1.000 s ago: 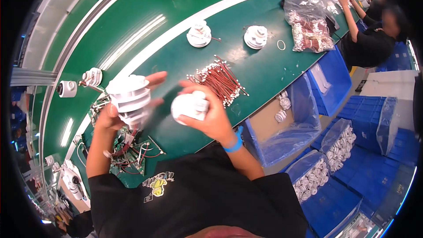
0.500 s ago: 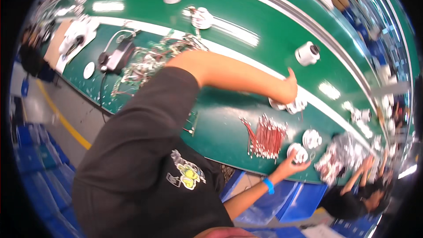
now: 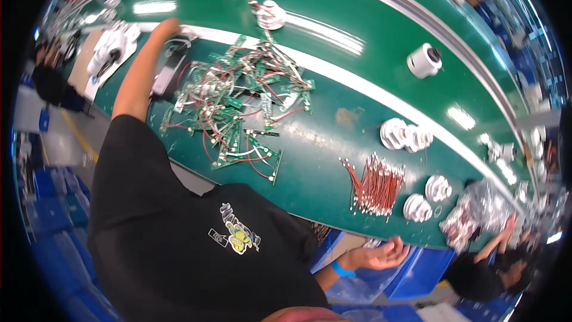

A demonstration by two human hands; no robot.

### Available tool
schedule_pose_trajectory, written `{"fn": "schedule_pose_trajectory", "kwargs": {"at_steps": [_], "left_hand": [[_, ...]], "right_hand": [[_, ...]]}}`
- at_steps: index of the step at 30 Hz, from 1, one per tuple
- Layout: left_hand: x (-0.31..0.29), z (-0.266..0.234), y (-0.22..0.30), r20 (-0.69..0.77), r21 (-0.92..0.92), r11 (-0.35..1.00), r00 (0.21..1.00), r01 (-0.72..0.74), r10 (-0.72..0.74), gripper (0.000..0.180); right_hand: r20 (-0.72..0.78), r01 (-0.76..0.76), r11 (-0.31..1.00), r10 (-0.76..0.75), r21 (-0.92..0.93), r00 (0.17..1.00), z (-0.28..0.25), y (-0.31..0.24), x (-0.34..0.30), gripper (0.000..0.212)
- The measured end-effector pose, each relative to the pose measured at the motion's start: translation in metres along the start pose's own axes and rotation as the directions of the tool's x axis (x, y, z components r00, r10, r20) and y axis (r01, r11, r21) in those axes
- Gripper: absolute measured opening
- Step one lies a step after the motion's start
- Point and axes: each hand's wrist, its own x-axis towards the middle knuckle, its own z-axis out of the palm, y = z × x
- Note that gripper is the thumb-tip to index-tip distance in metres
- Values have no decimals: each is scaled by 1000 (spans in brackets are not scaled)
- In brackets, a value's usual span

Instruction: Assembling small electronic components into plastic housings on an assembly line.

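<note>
My left arm stretches to the far left, where my left hand [image 3: 169, 27] is beside a dark and silver device [image 3: 168, 74] with a pale cable loop. Its fingers are hidden, so any grip there cannot be made out. Off the table's front edge, my right hand [image 3: 384, 255] is palm up with loosely bent fingers and nothing in it. Nearest to it on the table is a round white plastic part [image 3: 417, 208], with a similar white part [image 3: 438, 188] just behind. A bundle of red wires with white connectors [image 3: 378, 186] lies to their left.
A tangled heap of green circuit boards with wires [image 3: 238, 98] covers the middle left. Two white parts [image 3: 406, 135] sit near the white rail. White housings [image 3: 424, 61] stand on the green belt beyond. A plastic bag [image 3: 485, 206] lies at right, near another person's arms [image 3: 497, 240]. Blue bins [image 3: 417, 271] stand below.
My left hand has swung from the white parts near the rail to the device at far left, uncovering the board heap. My right hand has drawn back from the round white part, off the table's edge.
</note>
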Motion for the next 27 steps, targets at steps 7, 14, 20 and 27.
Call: {"fn": "schedule_pose_trajectory", "kwargs": {"at_steps": [7, 14, 20, 27], "left_hand": [[42, 24, 91, -391, -227, 780, 788, -584, 476, 44], [-106, -100, 182, -397, -863, 149, 829, -483, 393, 41], [-289, -149, 220, -350, -902, 56, 799, -429, 489, 43], [-345, -102, 249, -249, -967, -138, 669, -216, 700, 44]], "right_hand": [[249, 75, 996, -62, -44, 967, 17, -24, -24, 26], [76, 133, 861, -110, -490, 991, 10, 4, 54, 49], [257, -129, 951, 205, -283, 944, 25, 57, 92, 90], [175, -136, 990, 142, -44, 974, -3, 43, 82, 57]]}}
